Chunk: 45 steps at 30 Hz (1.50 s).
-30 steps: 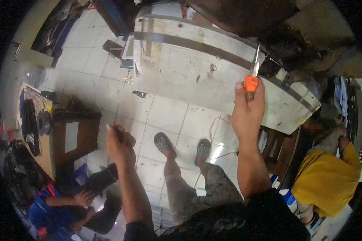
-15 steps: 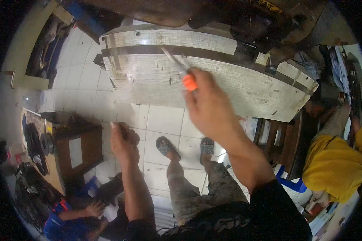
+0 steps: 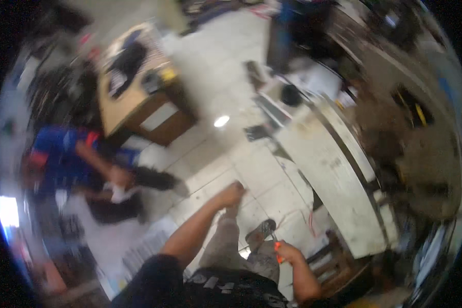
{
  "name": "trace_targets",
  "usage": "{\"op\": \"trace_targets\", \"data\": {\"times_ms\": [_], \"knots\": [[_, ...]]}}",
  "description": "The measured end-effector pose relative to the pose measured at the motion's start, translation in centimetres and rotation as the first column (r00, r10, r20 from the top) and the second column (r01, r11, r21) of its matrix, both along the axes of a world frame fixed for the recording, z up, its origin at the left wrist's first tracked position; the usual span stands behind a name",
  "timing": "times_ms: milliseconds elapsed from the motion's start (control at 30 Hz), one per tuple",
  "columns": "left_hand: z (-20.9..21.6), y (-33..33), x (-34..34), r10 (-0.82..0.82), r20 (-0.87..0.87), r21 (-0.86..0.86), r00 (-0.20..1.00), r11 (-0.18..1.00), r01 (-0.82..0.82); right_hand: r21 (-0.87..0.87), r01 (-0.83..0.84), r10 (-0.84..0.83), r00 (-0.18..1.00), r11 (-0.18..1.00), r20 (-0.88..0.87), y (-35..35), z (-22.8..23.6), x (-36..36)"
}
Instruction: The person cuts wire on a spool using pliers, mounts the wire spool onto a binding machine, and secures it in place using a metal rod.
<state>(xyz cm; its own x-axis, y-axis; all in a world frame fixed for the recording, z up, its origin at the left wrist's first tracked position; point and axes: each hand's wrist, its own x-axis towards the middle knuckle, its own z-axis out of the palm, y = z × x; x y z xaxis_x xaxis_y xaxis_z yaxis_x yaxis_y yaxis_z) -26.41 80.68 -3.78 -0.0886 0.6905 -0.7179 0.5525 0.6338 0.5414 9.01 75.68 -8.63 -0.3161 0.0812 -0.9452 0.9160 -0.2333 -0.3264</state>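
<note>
In my right hand [image 3: 291, 253] is an orange-handled tool [image 3: 278, 252] with a slim shaft; blur hides its exact kind. That hand is low, near my right leg, away from the panel. My left hand [image 3: 232, 194] hangs over the tiled floor with its fingers curled in, and nothing shows in it. To the right stands a long pale panel [image 3: 326, 169] with a dark strip along it, touched by neither hand.
A wooden desk [image 3: 120, 110] with dark items on top stands at the upper left. Below it sits a person in blue [image 3: 66, 154], hands together. A dark wooden slatted piece [image 3: 321, 269] is beside my right hand. Cluttered brown machinery [image 3: 390, 123] lies beyond the panel.
My view has swung left, so the panel now lies at the right. My right hand has come down from over the panel to beside my leg, still gripping the orange-handled tool.
</note>
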Motion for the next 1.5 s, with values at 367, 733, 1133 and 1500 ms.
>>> {"op": "trace_targets", "data": {"times_ms": [367, 733, 1133, 1500], "knots": [[-8.4, -3.6, 2.6, -0.113, -0.045, 0.057, 0.993, 0.992, 0.115, 0.273, 0.341, -0.349, 0.937, 0.899, -0.020, 6.5, 10.4, -2.4], [-0.9, 9.8, -16.1, 0.621, 0.367, 0.128, 0.693, 0.704, -0.698, 0.216, 0.438, -0.393, 0.892, 0.873, -0.223, 15.9, 11.5, -21.6], [8.7, 23.7, -23.5, 0.120, 0.024, 0.389, 0.993, 0.914, -0.120, -0.350, 0.880, -0.912, 0.189, 0.321, -0.364, 35.3, 10.8, -45.7], [11.2, 17.3, -36.9, 0.503, -0.304, 0.406, 0.809, 0.837, -0.367, 0.899, 0.389, -0.671, 0.613, -0.203, -0.417, 63.5, -13.2, -25.6]]}}
